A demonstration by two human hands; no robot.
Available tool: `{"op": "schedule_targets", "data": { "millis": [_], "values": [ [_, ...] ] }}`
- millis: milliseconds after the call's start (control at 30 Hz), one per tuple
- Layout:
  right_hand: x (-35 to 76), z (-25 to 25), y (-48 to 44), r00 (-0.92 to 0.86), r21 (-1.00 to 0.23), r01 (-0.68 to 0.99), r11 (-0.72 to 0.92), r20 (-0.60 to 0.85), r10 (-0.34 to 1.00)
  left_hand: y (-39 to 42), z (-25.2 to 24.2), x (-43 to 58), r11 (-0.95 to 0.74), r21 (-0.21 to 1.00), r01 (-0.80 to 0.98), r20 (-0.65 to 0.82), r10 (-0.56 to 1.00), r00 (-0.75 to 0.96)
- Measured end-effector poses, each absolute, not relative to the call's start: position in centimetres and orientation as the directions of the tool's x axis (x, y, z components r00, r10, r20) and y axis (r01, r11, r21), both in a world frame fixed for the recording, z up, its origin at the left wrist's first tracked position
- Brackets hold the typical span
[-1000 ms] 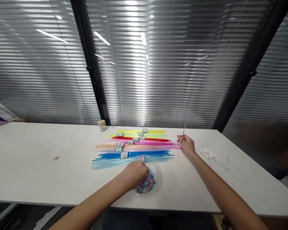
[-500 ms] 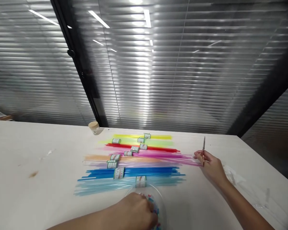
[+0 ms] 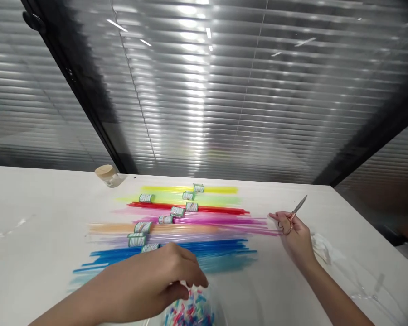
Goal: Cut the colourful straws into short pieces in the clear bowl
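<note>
Evidently the work here is with straw pieces, and it would go best if the left hand took one piece at a time with thumb and forefinger, not a scoop, so that nothing spills over the rim. That hand hovers with its fingers curled down over the clear round plastic bowl at the near edge of the white tabletop. Whether the fingertips already pinch one of the short cut pieces of coloured straw inside it cannot be told. The right hand rests well apart to the right, closed through the handles of the small rose-gold scissors, whose blades point up and away and look shut; keeping them shut and clear of the other hand seems wise. Between and beyond the two hands lie the long thin plastic straws, sorted in banded bundles from yellow at the far side to blue just beside the left hand. A small glass jar with a cork lid stands at the far left, and a crumpled clear wrapper lies beside the right wrist.
</note>
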State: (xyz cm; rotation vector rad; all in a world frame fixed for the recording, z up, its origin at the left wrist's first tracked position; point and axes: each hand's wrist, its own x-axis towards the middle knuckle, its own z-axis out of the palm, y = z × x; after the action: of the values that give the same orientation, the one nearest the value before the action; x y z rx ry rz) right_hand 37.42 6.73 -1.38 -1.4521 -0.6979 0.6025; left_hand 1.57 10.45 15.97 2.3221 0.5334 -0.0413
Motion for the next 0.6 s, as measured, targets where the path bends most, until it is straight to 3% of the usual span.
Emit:
{"op": "schedule_targets", "data": {
  "millis": [167, 300, 433, 600],
  "values": [
    [36.6, -0.7, 6.7, 0.657, -0.998, 0.047, -0.035, 0.004, 0.754, 8.9, 14.2, 2.4, -0.595, 0.736, 0.322, -0.203, 0.259, 0.944],
    [35.9, -0.3, 6.9, 0.645, -1.000, 0.015, -0.014, -0.001, 0.765, 10.2, 14.1, 2.1, -0.586, 0.714, 0.382, -0.208, 0.343, 0.916],
    [34.9, 0.2, 7.3, 0.634, -1.000, 0.007, -0.022, -0.013, 0.774, 15.0, 13.3, 1.1, -0.587, 0.561, 0.584, -0.116, 0.643, 0.757],
    [33.3, 1.1, 8.1, 0.584, -0.999, -0.004, -0.046, -0.039, 0.811, 18.9, 10.5, 0.4, -0.656, 0.305, 0.690, -0.029, 0.718, 0.695]
  ]
}}
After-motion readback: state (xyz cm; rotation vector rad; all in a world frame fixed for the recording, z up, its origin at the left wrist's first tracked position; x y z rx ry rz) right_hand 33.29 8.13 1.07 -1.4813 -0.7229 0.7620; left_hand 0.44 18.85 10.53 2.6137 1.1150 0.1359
